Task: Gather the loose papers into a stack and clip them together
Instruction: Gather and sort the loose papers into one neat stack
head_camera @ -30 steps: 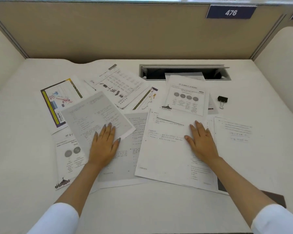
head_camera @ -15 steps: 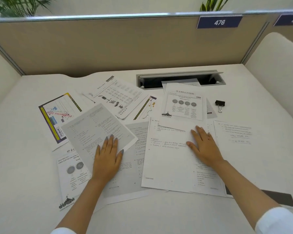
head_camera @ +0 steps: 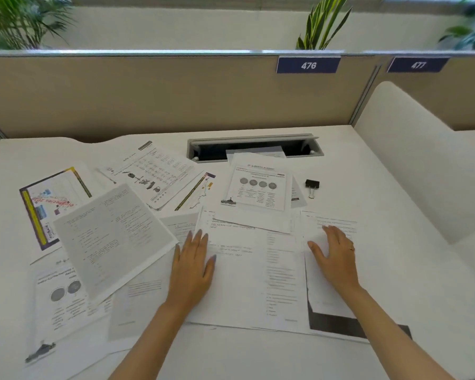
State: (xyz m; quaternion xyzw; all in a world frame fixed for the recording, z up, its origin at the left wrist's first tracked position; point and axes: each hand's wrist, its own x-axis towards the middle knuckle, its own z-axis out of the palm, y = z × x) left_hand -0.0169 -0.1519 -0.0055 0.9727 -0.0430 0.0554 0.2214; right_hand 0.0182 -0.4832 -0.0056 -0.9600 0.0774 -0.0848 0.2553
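Both hands have shifted rightward — left hand (head_camera: pixel 191 266) and right hand (head_camera: pixel 336 256) lie flat, open, gripping nothing, on loose papers (head_camera: pixel 252 272). Gathering just starting; next — sweep sheets inward; binder clip (head_camera: pixel 312 185) waits.

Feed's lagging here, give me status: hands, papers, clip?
Left hand and right hand flat on sheets, gripping nothing. Papers scattered, unstacked. Binder clip untouched beside them. Nothing blocking.

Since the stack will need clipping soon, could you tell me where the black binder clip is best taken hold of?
Grip the binder clip by its black body, pinching its two sides from above. It lies flat and alone on the desk, wire handles pointing toward the person. The right hand is nearer, so reach forward with that.
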